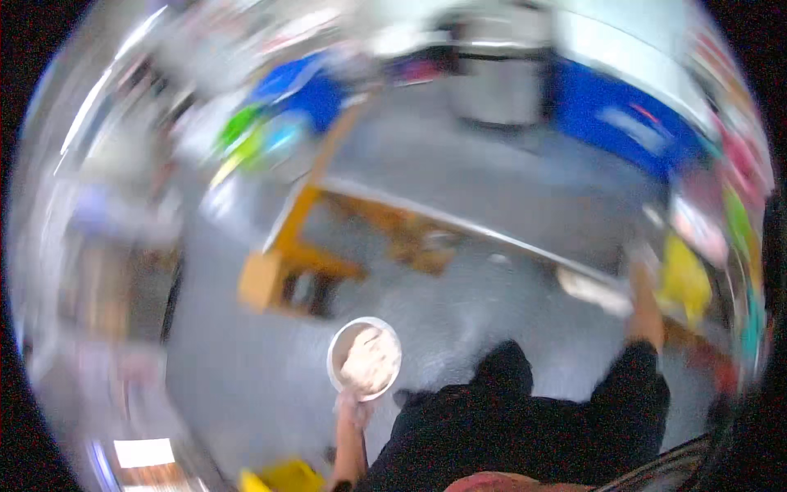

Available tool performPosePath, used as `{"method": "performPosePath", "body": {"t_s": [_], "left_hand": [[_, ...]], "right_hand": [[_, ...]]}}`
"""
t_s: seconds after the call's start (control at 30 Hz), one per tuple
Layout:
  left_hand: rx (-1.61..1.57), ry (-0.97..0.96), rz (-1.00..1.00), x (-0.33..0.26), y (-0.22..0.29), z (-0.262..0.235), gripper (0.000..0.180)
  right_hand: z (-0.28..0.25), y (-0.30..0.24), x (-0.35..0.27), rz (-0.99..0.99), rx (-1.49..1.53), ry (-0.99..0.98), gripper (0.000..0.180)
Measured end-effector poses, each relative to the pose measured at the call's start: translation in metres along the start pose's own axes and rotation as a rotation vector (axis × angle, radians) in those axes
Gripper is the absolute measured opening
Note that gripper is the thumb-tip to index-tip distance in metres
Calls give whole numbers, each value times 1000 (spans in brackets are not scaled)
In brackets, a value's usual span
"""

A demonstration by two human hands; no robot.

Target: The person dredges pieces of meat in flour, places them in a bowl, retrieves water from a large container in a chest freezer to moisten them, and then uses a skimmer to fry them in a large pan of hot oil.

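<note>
Step in hand, as judged: the transport of a white round bowl (348, 339) holding a pale, lumpy mass (374, 361). The next move appears to call for keeping the bowl level and bringing it over the grey counter (492, 180) before release.

Position: the bowl is in front of the person, left of the body, apart from the counter's near edge, with the floor (246, 369) behind it in view. The left hand (353, 403) grasps it at the near rim; the fingers lie at the wall nearest the body, the contents just beyond them.

The right hand (643, 275) reaches out near a yellow bag (687, 279); blur prevents telling whether its fingers are clenched or released.
</note>
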State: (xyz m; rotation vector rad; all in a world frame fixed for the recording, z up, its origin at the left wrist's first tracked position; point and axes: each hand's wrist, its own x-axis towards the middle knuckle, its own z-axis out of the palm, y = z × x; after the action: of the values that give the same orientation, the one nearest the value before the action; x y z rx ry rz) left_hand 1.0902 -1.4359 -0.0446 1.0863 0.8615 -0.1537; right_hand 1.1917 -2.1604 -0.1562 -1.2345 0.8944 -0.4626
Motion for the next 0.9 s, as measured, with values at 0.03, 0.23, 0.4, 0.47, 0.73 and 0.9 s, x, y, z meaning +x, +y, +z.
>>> {"method": "performPosePath", "body": {"t_s": [0.03, 0.23, 0.4, 0.47, 0.73, 0.9], "left_hand": [[67, 141, -184, 19, -10, -7, 34], [-443, 286, 75, -16, -24, 5, 36], [-436, 310, 102, -17, -36, -8, 29], [-412, 400, 55, -13, -22, 7, 26], [-210, 442, -52, 23, -33, -49, 25], [-508, 379, 68, 68, -68, -89, 19]], "right_hand": [[-23, -12, 15, 235, 389, 143, 30], [91, -6, 25, 198, -151, -68, 29], [136, 23, -24, 247, -300, -171, 29], [156, 28, -36, 261, -328, -217, 28], [244, 25, -91, 249, -372, -361, 28], [271, -10, -130, 195, -339, -502, 28]]}}
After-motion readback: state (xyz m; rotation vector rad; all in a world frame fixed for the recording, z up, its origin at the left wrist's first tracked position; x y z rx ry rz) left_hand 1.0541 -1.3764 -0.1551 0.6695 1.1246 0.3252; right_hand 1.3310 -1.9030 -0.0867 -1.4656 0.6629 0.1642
